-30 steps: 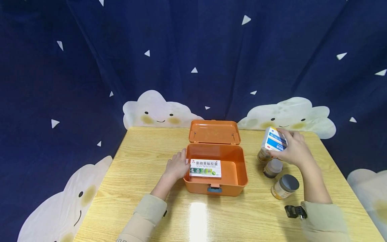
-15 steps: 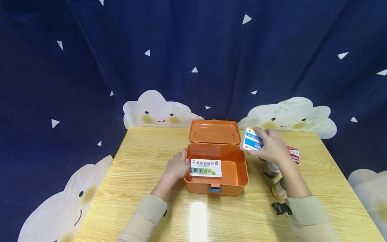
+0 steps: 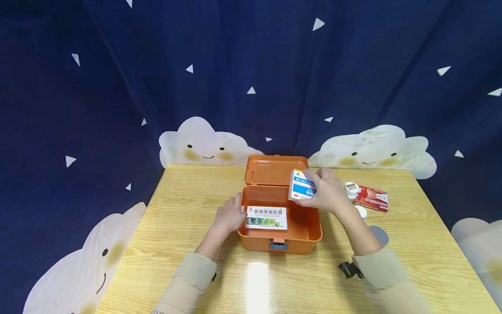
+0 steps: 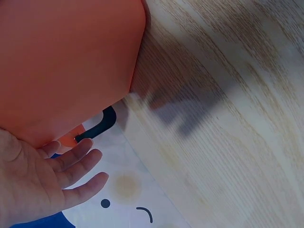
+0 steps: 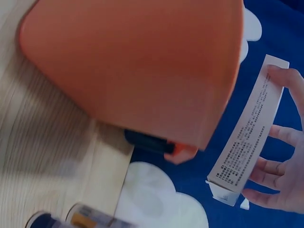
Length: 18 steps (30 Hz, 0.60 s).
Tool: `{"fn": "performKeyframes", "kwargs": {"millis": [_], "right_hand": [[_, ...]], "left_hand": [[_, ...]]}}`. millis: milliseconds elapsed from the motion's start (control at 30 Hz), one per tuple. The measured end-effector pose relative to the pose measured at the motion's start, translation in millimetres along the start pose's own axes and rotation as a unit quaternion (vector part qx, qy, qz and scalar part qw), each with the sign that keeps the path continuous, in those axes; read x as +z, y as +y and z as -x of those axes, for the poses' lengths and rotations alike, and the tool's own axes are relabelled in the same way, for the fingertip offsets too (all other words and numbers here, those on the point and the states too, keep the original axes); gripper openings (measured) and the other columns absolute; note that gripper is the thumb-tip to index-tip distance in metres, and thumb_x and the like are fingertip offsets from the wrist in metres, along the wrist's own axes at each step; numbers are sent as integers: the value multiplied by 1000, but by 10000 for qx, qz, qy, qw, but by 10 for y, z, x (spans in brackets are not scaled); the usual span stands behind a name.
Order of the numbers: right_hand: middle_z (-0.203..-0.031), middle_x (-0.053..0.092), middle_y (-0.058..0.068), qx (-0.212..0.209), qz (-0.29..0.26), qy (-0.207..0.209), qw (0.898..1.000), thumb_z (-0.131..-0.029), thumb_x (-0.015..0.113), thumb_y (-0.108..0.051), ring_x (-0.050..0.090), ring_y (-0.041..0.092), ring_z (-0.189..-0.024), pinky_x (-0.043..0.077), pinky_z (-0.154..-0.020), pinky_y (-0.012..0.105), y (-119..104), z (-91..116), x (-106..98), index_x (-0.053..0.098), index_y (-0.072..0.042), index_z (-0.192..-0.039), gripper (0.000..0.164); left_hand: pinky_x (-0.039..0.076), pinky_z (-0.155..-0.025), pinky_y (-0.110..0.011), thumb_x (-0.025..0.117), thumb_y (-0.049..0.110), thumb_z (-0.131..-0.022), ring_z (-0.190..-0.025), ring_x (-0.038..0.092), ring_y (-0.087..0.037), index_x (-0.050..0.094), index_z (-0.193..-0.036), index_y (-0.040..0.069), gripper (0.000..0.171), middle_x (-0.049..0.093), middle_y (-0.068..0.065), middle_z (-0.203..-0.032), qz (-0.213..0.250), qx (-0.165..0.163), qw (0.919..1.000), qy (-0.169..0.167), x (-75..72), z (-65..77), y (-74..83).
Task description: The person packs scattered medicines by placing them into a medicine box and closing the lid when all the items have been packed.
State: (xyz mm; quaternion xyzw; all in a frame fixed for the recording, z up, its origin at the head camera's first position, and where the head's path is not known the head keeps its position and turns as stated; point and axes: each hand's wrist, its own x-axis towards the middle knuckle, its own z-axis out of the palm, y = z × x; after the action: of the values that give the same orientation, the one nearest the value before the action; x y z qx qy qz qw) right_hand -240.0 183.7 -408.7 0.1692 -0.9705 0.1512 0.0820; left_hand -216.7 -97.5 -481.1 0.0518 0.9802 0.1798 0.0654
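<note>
An orange medicine box (image 3: 255, 244) stands on the table with its lid (image 3: 274, 171) swung back. My left hand (image 3: 229, 213) holds its left rim, thumb over the edge; in the left wrist view the other fingers (image 4: 78, 161) extend loosely outside the wall. Flat inside the box, on the left, lies a white and green medicine carton (image 3: 266, 218). My right hand (image 3: 327, 192) grips a white and blue medicine carton (image 3: 301, 185) between thumb and fingers, above the box's back right part. The right wrist view shows this carton's printed narrow side (image 5: 249, 126).
Right of the box, a red medicine carton (image 3: 374, 199) lies on the table (image 3: 415, 244). Beside it stands a white-capped bottle (image 3: 352, 189). Another white lid (image 3: 361, 212) and a jar's grey lid (image 3: 379, 235) show partly behind the right forearm. A blue curtain (image 3: 251, 56) hangs behind the table.
My right hand has carried the white and blue carton leftward from above the bottles to over the orange box. The red carton and bottle tops have come into view. My left hand stays put.
</note>
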Motion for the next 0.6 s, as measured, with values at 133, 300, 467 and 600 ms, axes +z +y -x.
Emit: {"fn": "performKeyframes", "kwargs": {"millis": [133,300,467,600], "right_hand": [[-111,47,21,-97,68,-132,9998,-57,74,-57,44,34,-96,37,-81,52,-121,-22,45,46,-17,-130,88],[-112,46,19,-204,204,-306,9991,-57,74,-59,43,33,-98,36,-85,54,-264,-46,106,46,-18,-132,90],[-107,46,17,-310,324,-410,9982,-56,74,-59,42,30,-97,36,-84,54,-375,-74,183,47,-18,-133,92],[-110,47,18,-390,436,-544,9968,-55,73,-63,42,31,-100,37,-84,54,-454,-87,251,46,-19,-133,93]], "left_hand": [[36,-91,-53,47,26,-90,-114,44,-33,27,-139,3,57,46,-18,-124,48,-26,10000,-9,-9,10,10],[35,-92,-53,48,27,-90,-116,43,-33,25,-141,5,59,45,-17,-127,34,-85,9999,-90,16,-13,-2],[35,-92,-53,45,29,-91,-117,43,-32,24,-141,6,58,45,-16,-128,-30,-87,9999,-132,26,-23,-6],[35,-92,-53,46,28,-91,-116,43,-33,25,-140,5,58,45,-17,-126,22,-62,9999,-98,5,-7,2]]}}
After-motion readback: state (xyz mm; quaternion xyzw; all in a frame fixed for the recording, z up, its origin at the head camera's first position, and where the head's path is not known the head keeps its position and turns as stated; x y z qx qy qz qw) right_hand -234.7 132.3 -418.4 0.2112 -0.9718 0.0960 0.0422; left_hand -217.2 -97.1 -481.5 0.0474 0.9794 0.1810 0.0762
